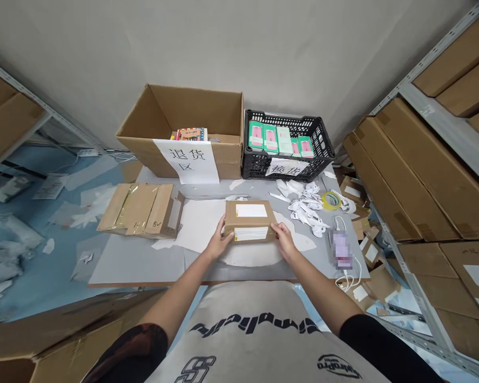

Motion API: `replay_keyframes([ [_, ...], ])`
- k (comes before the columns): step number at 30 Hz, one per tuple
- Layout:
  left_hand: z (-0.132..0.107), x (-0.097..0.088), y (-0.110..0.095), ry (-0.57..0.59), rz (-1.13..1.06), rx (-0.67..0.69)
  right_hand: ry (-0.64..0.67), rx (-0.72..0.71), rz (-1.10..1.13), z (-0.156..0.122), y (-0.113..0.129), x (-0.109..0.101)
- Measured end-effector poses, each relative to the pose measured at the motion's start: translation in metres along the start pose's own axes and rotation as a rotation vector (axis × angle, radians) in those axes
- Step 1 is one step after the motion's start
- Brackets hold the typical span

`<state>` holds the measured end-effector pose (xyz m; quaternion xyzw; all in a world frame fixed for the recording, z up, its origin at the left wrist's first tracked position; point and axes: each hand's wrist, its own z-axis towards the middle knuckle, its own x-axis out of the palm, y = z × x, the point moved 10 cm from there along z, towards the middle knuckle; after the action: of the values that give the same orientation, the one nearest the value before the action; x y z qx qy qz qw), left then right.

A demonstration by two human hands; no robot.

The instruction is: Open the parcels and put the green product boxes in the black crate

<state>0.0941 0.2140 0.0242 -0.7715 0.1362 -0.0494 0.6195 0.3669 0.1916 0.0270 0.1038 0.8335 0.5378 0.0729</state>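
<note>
- A small cardboard box [245,221] is held between two hands over the pale sheet [197,215] in the middle of the table [115,263]; whether its underside is touching the sheet cannot be told.
- The box's long axis is laid from left to right, across the front of the person's body and roughly in line with the table's near edge.
- One long side is turned toward the person, and a broad face is turned upward; a white label is borne on each, both placed lengthwise.
- The left end is gripped by the left hand [219,240], with the thumb laid at the near corner and the fingers curled around the end.
- The right end is gripped by the right hand [284,239], its fingers partly bent against the near corner; neither hand is closed into a fist.
- To the left, a larger taped box [141,210] is set down at a slant, apart from the held one.
- Behind, a big open carton [135,151] and a black crate [257,169] are stood side by side.
- To the right, paper scraps [309,213] are strewn near a roll of tape [331,200]; nearer the person, a phone [342,250] is laid beside a white cable [359,271].
</note>
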Motion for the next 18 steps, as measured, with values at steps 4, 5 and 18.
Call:
replay_keyframes([
  [4, -0.017, -0.004, 0.030, 0.029, 0.118, -0.002, -0.014, 0.119, -0.020, -0.010, -0.035, -0.003],
  [5, -0.020, -0.006, 0.036, 0.031, 0.120, -0.027, -0.006, 0.152, -0.022, -0.013, -0.042, -0.003],
  [18, -0.014, -0.005, 0.043, -0.026, -0.161, -0.200, 0.113, -0.002, 0.107, -0.008, -0.043, 0.005],
])
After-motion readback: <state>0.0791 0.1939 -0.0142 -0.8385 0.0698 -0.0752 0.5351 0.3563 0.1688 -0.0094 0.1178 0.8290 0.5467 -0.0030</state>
